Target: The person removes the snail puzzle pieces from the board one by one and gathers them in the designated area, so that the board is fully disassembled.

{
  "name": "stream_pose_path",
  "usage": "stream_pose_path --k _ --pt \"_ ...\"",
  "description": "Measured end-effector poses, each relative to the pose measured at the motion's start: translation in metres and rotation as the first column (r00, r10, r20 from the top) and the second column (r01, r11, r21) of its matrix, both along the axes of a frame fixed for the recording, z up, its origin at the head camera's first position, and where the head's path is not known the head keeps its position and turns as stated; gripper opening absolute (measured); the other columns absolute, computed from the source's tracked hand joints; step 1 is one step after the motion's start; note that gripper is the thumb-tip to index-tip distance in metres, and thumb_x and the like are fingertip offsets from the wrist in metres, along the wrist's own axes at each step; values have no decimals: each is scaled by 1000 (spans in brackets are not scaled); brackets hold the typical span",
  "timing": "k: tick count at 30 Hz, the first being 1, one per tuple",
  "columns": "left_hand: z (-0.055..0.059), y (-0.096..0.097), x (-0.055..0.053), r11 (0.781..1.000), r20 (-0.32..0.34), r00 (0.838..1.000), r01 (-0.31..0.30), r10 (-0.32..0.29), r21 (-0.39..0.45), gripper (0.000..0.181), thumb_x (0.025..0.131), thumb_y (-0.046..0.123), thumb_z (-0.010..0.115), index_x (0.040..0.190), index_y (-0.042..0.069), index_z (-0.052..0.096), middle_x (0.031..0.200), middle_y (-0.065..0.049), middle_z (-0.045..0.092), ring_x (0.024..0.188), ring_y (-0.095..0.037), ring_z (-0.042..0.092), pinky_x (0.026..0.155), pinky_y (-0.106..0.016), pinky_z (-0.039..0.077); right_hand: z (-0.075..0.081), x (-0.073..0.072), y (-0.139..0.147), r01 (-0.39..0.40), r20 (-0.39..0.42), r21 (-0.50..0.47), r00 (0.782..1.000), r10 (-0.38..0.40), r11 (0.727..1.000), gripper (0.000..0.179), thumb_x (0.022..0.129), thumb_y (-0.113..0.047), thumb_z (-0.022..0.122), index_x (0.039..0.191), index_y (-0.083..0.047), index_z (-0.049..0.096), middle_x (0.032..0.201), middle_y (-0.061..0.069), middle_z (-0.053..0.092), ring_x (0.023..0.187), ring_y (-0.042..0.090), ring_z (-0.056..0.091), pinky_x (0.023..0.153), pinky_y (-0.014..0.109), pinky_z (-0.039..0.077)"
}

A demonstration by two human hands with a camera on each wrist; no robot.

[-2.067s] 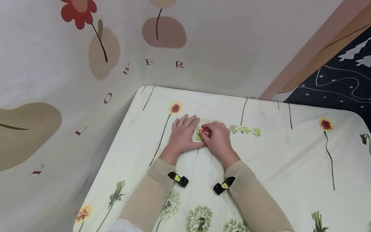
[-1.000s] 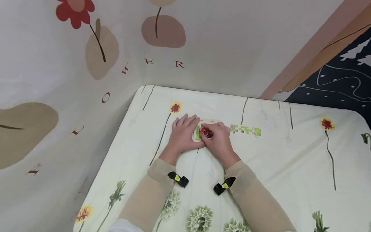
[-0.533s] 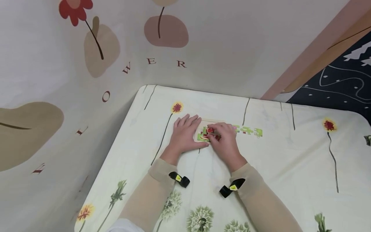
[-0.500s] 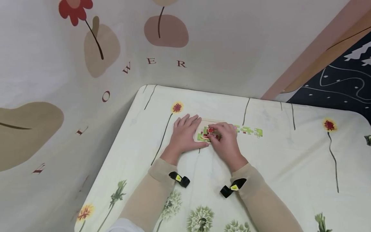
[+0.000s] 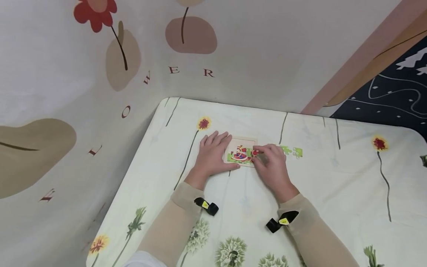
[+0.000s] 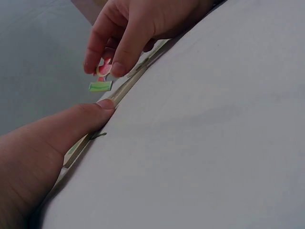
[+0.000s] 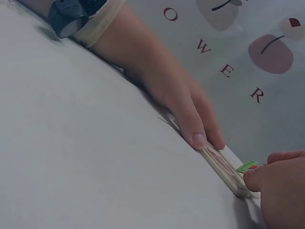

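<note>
A small pale puzzle board [image 5: 245,142] lies on the cloth, with green, red and blue puzzle pieces [image 5: 239,155] in its lower part. My left hand [image 5: 211,155] rests along the board's left side, fingers spread, its thumb on the near edge. Thumb and fingers of my right hand [image 5: 273,163] pinch a jigsaw puzzle piece [image 6: 101,86], green at one end and red in the middle. That piece is raised above the board near its right edge, as both wrist views show. My fingertips cover part of it.
To the right of my right hand lie loose green puzzle pieces, one [image 5: 298,152] fully seen and another [image 5: 286,150] partly hidden. A flower-printed cloth [image 5: 333,178] covers the table. A printed wall [image 5: 253,74] rises behind the table's far edge.
My right hand has moved right from over the board's middle, carrying the pinched puzzle piece, so more of the board shows. My left hand has stayed on the board.
</note>
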State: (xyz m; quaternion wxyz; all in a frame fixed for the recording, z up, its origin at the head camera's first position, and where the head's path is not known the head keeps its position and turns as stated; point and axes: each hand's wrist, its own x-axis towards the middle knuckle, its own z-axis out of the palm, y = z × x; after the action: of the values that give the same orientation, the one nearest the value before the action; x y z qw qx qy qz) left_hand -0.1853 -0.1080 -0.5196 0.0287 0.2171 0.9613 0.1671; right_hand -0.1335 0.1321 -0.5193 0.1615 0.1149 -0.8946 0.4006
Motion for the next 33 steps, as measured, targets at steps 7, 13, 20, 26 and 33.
stream_pose_path --k 7,13,20,26,33 --pt "1 -1 2 1000 8 1000 -9 9 9 112 81 79 74 168 19 38 174 1 31 162 -30 16 127 -57 9 0 5 15 48 33 -10 998 -48 999 37 88 -2 86 124 -7 77 121 13 68 126 38 51 103 59 32" --pt "2 -2 3 1000 13 1000 -10 10 23 112 81 78 75 168 18 37 174 1 30 162 -29 15 127 -56 9 -1 8 23 53 1 -15 999 -53 998 38 86 1 87 122 -5 77 124 16 69 122 40 52 104 60 31" --pt "-2 -3 0 1000 6 1000 -14 14 27 112 80 79 74 168 20 38 173 2 31 161 -29 15 127 -57 9 -3 10 29 67 -1 -19 998 -67 998 41 85 2 88 124 -4 77 124 15 69 118 39 52 104 60 31" --pt "0 -2 0 999 14 1000 -15 14 34 111 80 77 75 168 20 38 173 2 31 161 -29 15 127 -57 9 -3 12 34 86 21 -17 996 -85 996 43 85 1 88 126 -4 77 122 16 68 117 40 52 104 60 31" --pt "-2 -1 -1 999 11 1000 -3 3 38 112 80 78 75 168 20 37 174 2 31 162 -29 15 127 -56 9 -3 17 42 106 57 12 993 -107 994 36 88 2 84 122 -2 76 116 18 67 117 42 52 104 62 32"
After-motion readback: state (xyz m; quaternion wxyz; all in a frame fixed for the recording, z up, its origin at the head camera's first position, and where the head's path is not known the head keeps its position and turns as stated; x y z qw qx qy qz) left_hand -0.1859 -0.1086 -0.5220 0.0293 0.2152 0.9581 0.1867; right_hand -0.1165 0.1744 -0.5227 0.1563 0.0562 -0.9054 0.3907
